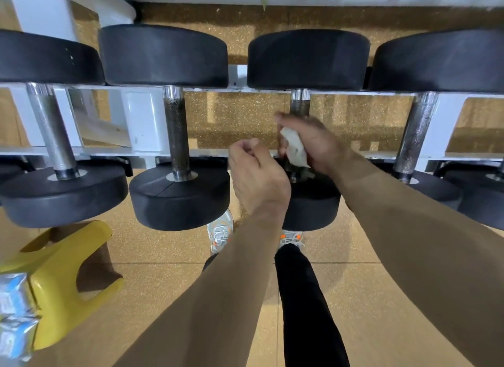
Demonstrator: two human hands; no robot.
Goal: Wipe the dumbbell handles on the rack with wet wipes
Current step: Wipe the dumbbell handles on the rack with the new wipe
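Floor (354,284): speckled tan rubber. Rack (212,89): white rails. Handle (300,102): 3rd of 4 in view, dark knurled. Wipe (294,148): white, crumpled, against that handle, right hand (316,142) fingers wrapped round it. Left hand (256,175): just beside, fingers curled, holding nothing.

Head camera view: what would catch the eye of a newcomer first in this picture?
First, the row of black dumbbells on the white rack across the upper half. Then, in the centre, the right hand grips a white wipe around the handle of the third dumbbell from the left, with the left hand curled beside it. A yellow stool stands at the lower left.
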